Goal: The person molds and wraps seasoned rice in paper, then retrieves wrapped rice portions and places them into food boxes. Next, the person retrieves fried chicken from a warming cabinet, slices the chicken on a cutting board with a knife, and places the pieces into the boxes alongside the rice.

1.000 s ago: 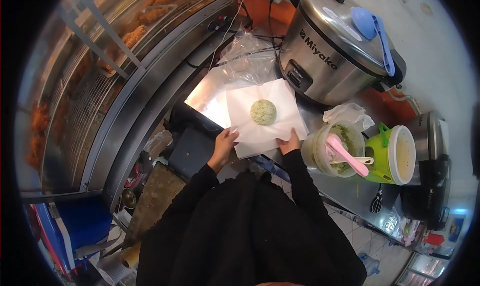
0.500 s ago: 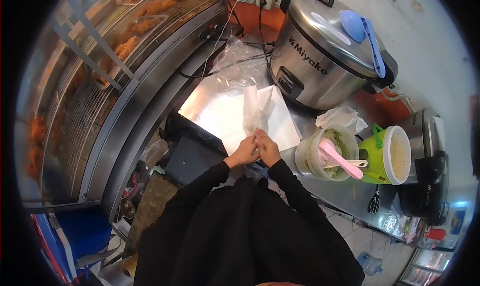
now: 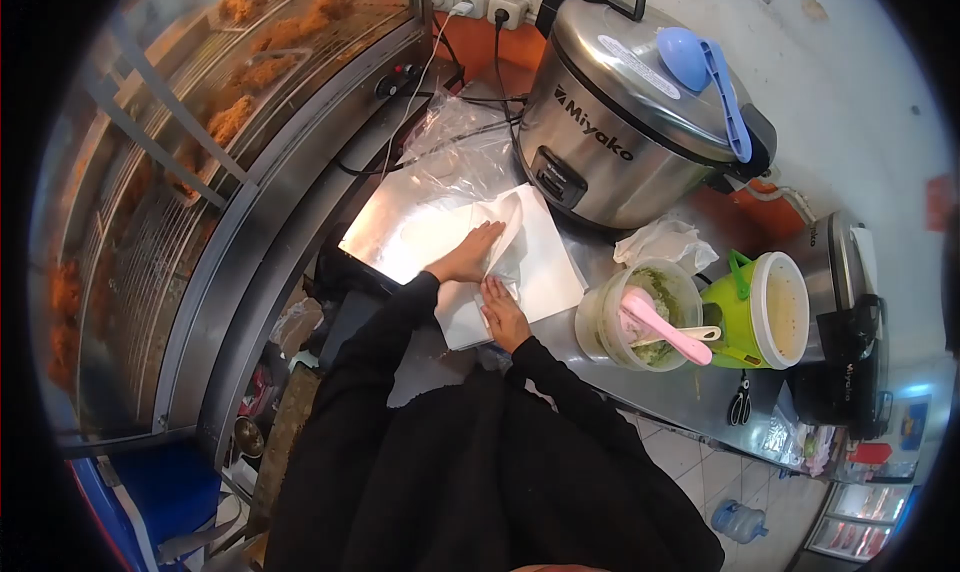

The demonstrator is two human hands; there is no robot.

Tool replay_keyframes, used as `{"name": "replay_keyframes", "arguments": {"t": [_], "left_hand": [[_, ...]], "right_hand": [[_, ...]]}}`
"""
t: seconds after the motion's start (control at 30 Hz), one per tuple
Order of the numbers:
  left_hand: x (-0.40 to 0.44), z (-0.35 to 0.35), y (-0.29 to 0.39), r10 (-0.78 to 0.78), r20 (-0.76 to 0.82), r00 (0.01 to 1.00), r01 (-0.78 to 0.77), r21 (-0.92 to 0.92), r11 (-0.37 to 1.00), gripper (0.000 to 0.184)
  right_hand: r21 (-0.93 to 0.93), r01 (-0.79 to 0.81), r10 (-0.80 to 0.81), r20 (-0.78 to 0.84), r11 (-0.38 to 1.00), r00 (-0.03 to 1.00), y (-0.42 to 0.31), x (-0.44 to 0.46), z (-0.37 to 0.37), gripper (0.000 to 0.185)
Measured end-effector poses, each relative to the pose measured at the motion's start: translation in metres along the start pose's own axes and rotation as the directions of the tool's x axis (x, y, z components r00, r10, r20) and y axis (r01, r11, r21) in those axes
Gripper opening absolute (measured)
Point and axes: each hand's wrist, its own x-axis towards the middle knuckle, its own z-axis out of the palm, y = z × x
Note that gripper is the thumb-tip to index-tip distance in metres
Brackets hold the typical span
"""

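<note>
A stack of white paper sheets [image 3: 550, 257] lies on the metal counter. On it rests a folded piece of white paper [image 3: 512, 215], its upper end curling up slightly. My left hand [image 3: 468, 254] lies on the left side of the folded paper, fingers stretched toward its upper end. Lower down, my right hand [image 3: 504, 315] is laid on the paper near the fold's lower end, its fingers extended. Neither hand appears to grip anything, though the undersides of the fingers are hidden.
Behind the paper stands a large rice cooker [image 3: 625, 112] with a blue scoop [image 3: 690, 62] on its lid. To the right are a tub with a pink-handled utensil [image 3: 662, 324] and a green bucket [image 3: 735, 307]. A glass food warmer [image 3: 240, 207] borders the left; scissors [image 3: 739, 402] lie right.
My hands, together at the fold's lower end before, have come apart. The left has slid up along the paper and the right has moved slightly down. The view has shifted a little.
</note>
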Motion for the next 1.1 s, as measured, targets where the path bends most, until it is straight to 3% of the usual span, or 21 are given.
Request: {"name": "replay_keyframes", "arguments": {"t": [0.03, 0.07, 0.1, 0.17, 0.2, 0.23, 0.3, 0.33, 0.47, 0.5, 0.53, 0.57, 0.63, 0.67, 0.8, 0.83, 0.87, 0.93, 0.97, 1.03, 1.1], "left_hand": [[0.000, -0.008, -0.004, -0.030, 0.148, 0.989, 0.044, -0.094, 0.995, 0.082], [0.002, -0.011, -0.016, -0.045, 0.215, 0.976, 0.092, -0.215, 0.972, 0.083], [0.007, -0.017, -0.014, -0.044, 0.221, 0.974, 0.093, -0.219, 0.971, 0.083], [0.018, -0.035, 0.005, -0.240, 0.389, 0.889, 0.372, -0.310, 0.875, 0.084], [0.023, -0.034, 0.023, -0.337, 0.301, 0.892, 0.380, -0.097, 0.920, 0.082], [0.030, -0.030, 0.035, -0.338, 0.306, 0.890, 0.382, -0.096, 0.919, 0.082], [0.038, -0.023, 0.051, -0.512, 0.168, 0.842, 0.486, 0.173, 0.857, 0.071], [0.039, -0.009, 0.041, -0.449, 0.050, 0.892, 0.426, 0.238, 0.873, 0.054], [0.039, -0.004, -0.001, -0.287, 0.079, 0.955, 0.256, 0.271, 0.928, 0.038], [0.035, -0.007, -0.007, -0.368, 0.033, 0.929, 0.368, -0.152, 0.917, 0.033], [0.031, -0.008, -0.011, -0.460, 0.027, 0.887, 0.398, -0.550, 0.734, 0.029], [0.027, -0.008, -0.014, -0.460, 0.029, 0.888, 0.399, -0.548, 0.735, 0.029], [0.023, -0.003, -0.018, -0.519, 0.025, 0.854, 0.415, -0.635, 0.652, 0.032], [0.023, -0.002, -0.022, -0.600, 0.107, 0.793, 0.524, -0.624, 0.581, 0.035], [0.025, -0.014, -0.027, -0.567, 0.278, 0.775, 0.622, -0.489, 0.611, 0.036], [0.026, -0.007, -0.029, -0.535, 0.091, 0.840, 0.507, -0.484, 0.713, 0.038], [0.027, -0.001, -0.033, -0.473, -0.095, 0.876, 0.387, -0.449, 0.805, 0.041], [0.031, -0.007, -0.036, -0.441, -0.079, 0.894, 0.389, -0.351, 0.852, 0.044], [0.033, -0.010, -0.038, -0.411, -0.060, 0.910, 0.385, -0.249, 0.889, 0.048], [0.037, -0.020, -0.036, -0.420, 0.005, 0.908, 0.404, -0.281, 0.870, 0.049], [0.038, -0.031, -0.036, -0.427, 0.071, 0.901, 0.427, -0.308, 0.850, 0.051]], "right_hand": [[-0.014, 0.015, -0.014, 0.032, 1.000, 0.999, 0.001, -0.001, 0.000, 0.037], [-0.014, 0.007, -0.006, 0.031, 1.000, 1.000, 0.002, -0.003, 0.001, 0.037], [-0.064, 0.011, -0.007, 0.060, 0.998, 0.998, 0.001, -0.005, -0.001, 0.037], [-0.113, 0.015, -0.005, 0.087, 0.993, 0.996, 0.001, -0.005, -0.001, 0.037], [-0.165, 0.006, 0.011, 0.099, 0.986, 0.995, 0.000, -0.005, 0.001, 0.038], [-0.216, -0.003, 0.027, 0.111, 0.976, 0.993, 0.000, -0.006, 0.003, 0.038], [-0.224, 0.012, 0.006, 0.077, 0.975, 0.997, 0.001, -0.007, 0.007, 0.039], [-0.236, 0.030, -0.021, 0.043, 0.971, 0.999, 0.001, -0.007, 0.008, 0.040], [-0.243, 0.013, 0.006, 0.080, 0.970, 0.997, 0.003, -0.009, 0.006, 0.040], [-0.258, 0.041, -0.023, 0.073, 0.965, 0.997, 0.002, -0.010, 0.005, 0.038], [-0.272, 0.072, -0.055, 0.068, 0.960, 0.996, 0.001, -0.010, 0.005, 0.037], [-0.271, 0.069, -0.053, 0.065, 0.960, 0.996, 0.000, -0.009, 0.005, 0.037], [-0.114, -0.064, 0.070, 0.046, 0.991, 0.996, -0.002, -0.006, 0.002, 0.032], [-0.116, -0.068, 0.074, 0.042, 0.991, 0.996, -0.004, -0.005, 0.000, 0.032], [-0.028, -0.350, 0.351, 0.044, 0.936, 0.935, -0.008, 0.005, 0.001, 0.025], [0.008, -0.465, 0.464, 0.042, 0.885, 0.885, -0.008, 0.009, 0.001, 0.023], [0.008, -0.465, 0.464, 0.039, 0.885, 0.885, -0.003, 0.012, 0.004, 0.023], [0.380, -0.568, 0.639, -0.082, 0.729, 0.765, 0.006, 0.018, 0.010, 0.019], [0.382, -0.568, 0.641, -0.089, 0.729, 0.762, 0.010, 0.019, 0.011, 0.019], [0.101, -0.629, 0.637, -0.091, 0.771, 0.766, 0.001, 0.025, 0.002, 0.018], [0.052, -0.661, 0.663, -0.074, 0.748, 0.745, -0.007, 0.028, -0.002, 0.018]]}}
